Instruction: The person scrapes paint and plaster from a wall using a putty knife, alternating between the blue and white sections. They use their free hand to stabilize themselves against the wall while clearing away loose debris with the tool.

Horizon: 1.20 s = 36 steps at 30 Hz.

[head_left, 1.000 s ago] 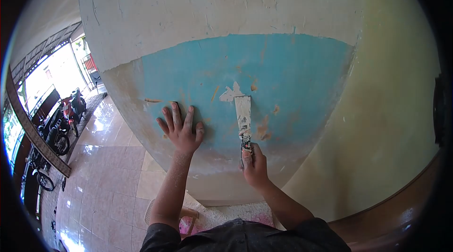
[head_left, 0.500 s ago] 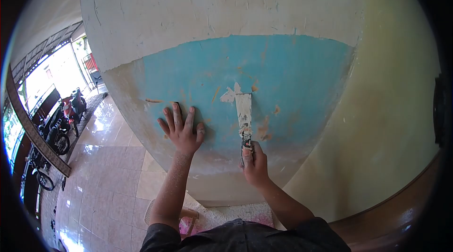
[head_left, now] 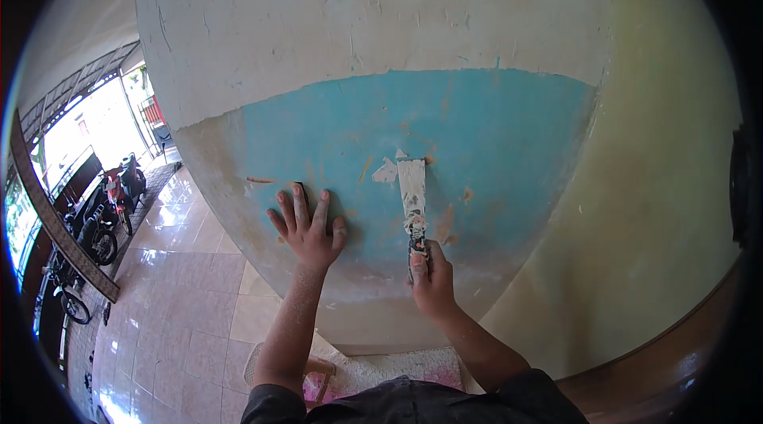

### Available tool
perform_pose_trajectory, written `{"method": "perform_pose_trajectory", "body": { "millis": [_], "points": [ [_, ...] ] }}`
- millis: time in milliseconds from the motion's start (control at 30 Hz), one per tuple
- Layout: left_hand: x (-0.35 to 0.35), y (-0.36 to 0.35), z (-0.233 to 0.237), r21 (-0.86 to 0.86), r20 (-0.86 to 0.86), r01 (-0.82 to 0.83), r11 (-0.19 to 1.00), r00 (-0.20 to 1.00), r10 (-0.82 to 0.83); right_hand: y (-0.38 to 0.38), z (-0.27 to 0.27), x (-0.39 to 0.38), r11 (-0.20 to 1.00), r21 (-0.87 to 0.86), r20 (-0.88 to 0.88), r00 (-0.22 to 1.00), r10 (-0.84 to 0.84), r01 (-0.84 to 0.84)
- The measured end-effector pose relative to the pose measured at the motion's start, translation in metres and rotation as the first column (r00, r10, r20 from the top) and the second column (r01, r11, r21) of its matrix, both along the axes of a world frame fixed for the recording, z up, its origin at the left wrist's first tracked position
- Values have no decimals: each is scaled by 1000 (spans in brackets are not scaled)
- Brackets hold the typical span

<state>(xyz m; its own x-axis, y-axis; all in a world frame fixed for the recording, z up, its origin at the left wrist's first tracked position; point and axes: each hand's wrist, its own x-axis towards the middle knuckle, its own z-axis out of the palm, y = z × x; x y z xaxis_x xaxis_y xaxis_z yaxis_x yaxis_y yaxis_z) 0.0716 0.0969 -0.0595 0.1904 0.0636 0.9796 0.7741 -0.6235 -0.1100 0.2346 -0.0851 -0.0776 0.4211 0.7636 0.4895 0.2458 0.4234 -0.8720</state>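
My right hand (head_left: 433, 279) is closed round the handle of a putty knife (head_left: 412, 185), whose blade is coated with whitish filler. The blade's edge lies against a blue painted patch of wall (head_left: 334, 110), right at a small smear of white filler (head_left: 386, 171). To the left, my left hand (head_left: 308, 235) lies on the same patch with its fingers spread. Behind its middle fingertip a small dark shape shows, mostly hidden by the hand. Brownish scuffs mark the blue paint around both hands.
Pale filler covers the wall above (head_left: 381, 11); a yellowish wall (head_left: 652, 185) adjoins at right. Below me are a speckled white-and-pink surface (head_left: 381, 372) and part of a chair or stool (head_left: 319, 372). Shiny floor tiles (head_left: 175, 297) and parked motorcycles (head_left: 119, 189) lie left.
The view has tilted up slightly, so the wall sits lower in it. The putty knife has slid a little up the wall over the filler smear. My left hand stays in place.
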Motion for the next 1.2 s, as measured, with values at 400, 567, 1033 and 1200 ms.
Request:
{"method": "perform_pose_trajectory", "body": {
  "millis": [400,567,1033,1200],
  "points": [
    [-1,3,-7,-18,42,32,999,999,-31,3,-60,1,992,-121,-40,999,33,-38],
    [-2,3,-8,8,-5,-1,1000,1000,1,7,-33,-3,985,-168,41,998,53,-45],
    [-3,6,-14,-7,1,35,999,999,-35,7,-7,-3,998,-65,43,999,1,2],
    [-4,5,-16,4,-20,28,1000,999,-28,11,-21,-6,999,-25,89,996,-28,31]
  ]
}}
